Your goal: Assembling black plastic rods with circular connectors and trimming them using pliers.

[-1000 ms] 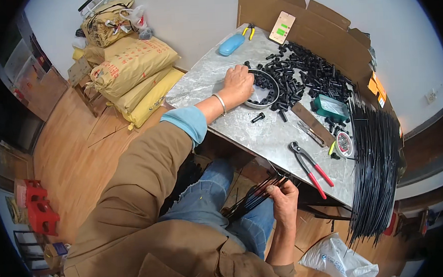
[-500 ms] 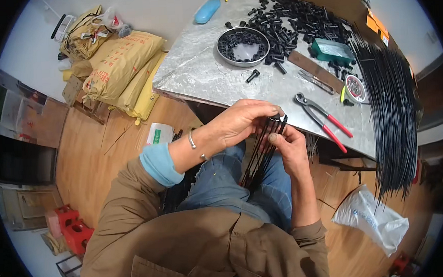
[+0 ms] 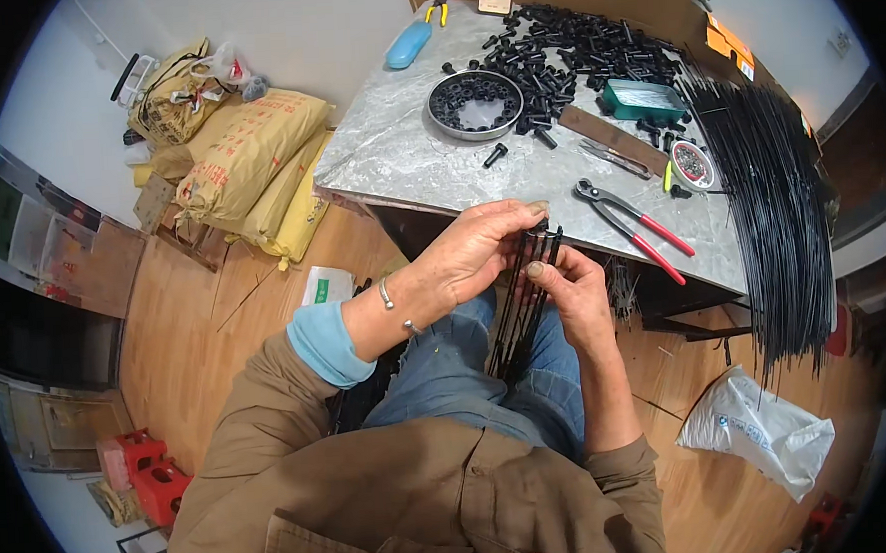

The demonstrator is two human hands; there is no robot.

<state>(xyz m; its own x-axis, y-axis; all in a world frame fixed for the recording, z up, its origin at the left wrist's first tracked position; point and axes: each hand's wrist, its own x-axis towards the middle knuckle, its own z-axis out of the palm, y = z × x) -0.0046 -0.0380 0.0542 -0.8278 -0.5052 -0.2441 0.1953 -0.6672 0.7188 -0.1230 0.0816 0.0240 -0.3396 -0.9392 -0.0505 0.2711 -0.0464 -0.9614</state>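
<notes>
Above my lap I hold a slim bundle of thin black wires (image 3: pixel 513 323), which hangs down between my knees. My left hand (image 3: pixel 477 250) pinches its upper end, where a small dark part is mostly hidden under the thumb and fingers. My right hand (image 3: pixel 574 295) is closed on the wires a little lower, thumb toward me. Both hands are just off the table's near edge. The nearest tool on the table is a pair of red-handled pincers (image 3: pixel 633 228), lying to the right of my hands.
Table (image 3: pixel 367 155) carries a round tray of black nuts (image 3: pixel 508 81), piled black bolts (image 3: pixel 602 53), a green box (image 3: pixel 644 101), a brown bar (image 3: pixel 611 137), tweezers (image 3: pixel 617 157) and a small parts bowl (image 3: pixel 693 163). Long black wires (image 3: pixel 786 228) overhang its right edge. Sacks (image 3: pixel 257 166) stand left.
The whole view has shifted slightly, with the table's things sitting a little more to the left. Both hands keep hold of the wire bundle with hardly any change in grip.
</notes>
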